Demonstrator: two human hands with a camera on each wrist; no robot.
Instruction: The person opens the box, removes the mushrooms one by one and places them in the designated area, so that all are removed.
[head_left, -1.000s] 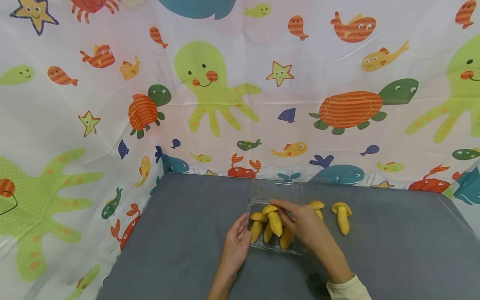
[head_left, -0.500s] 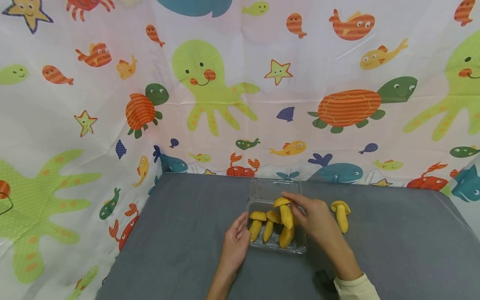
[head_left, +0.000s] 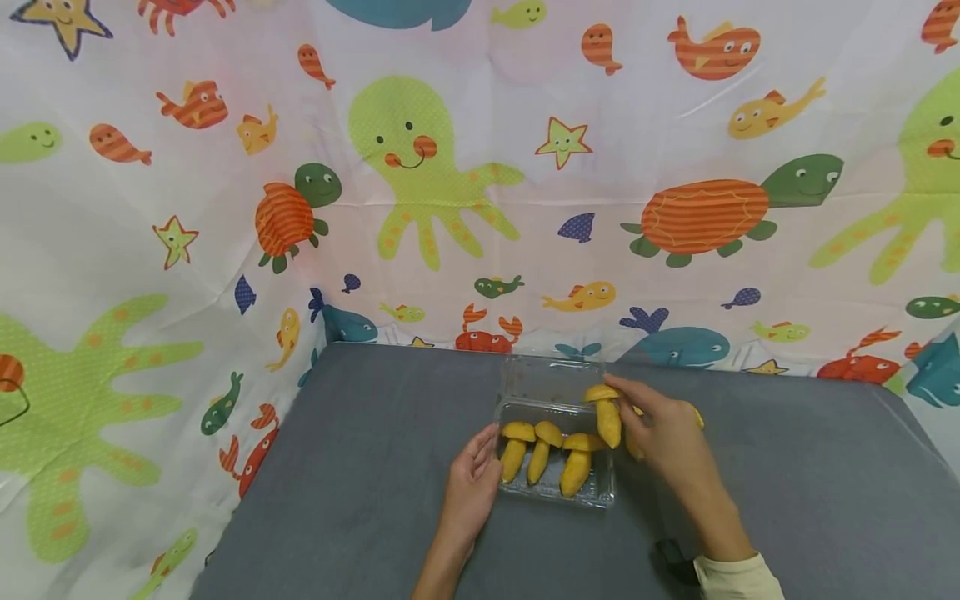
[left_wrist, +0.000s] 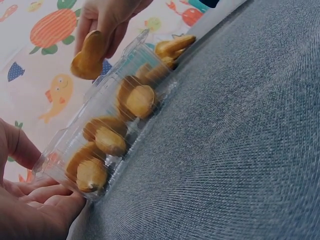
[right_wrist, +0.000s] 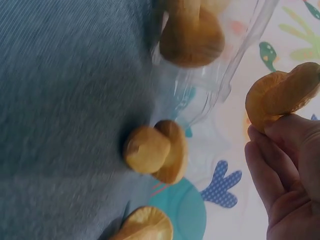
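Note:
A clear plastic clamshell box (head_left: 602, 485) lies on the grey table with its lid (head_left: 553, 379) folded open toward the back. My left hand (head_left: 471, 487) grips the box's left end between thumb and fingers, as the left wrist view shows. Inside, three yellow mushrooms (head_left: 579, 467) lie side by side, caps toward the back. My right hand (head_left: 678, 446) pinches another yellow mushroom (head_left: 609, 423) by its cap, stem hanging down, above the box's right edge. In the right wrist view, thumb and fingertips hold that mushroom (right_wrist: 282, 95) higher than the box rim.
Right of the box, two more mushrooms lie on the table, one (right_wrist: 147, 150) nearer the box and one (right_wrist: 145, 227) farther off; my right hand mostly hides them in the head view. A sea-animal print curtain (head_left: 450, 208) hangs behind the table (head_left: 360, 467).
My right hand has carried the pinched mushroom from above the middle of the box rightward to its right edge, uncovering the mushrooms inside. My left hand stays at the left end.

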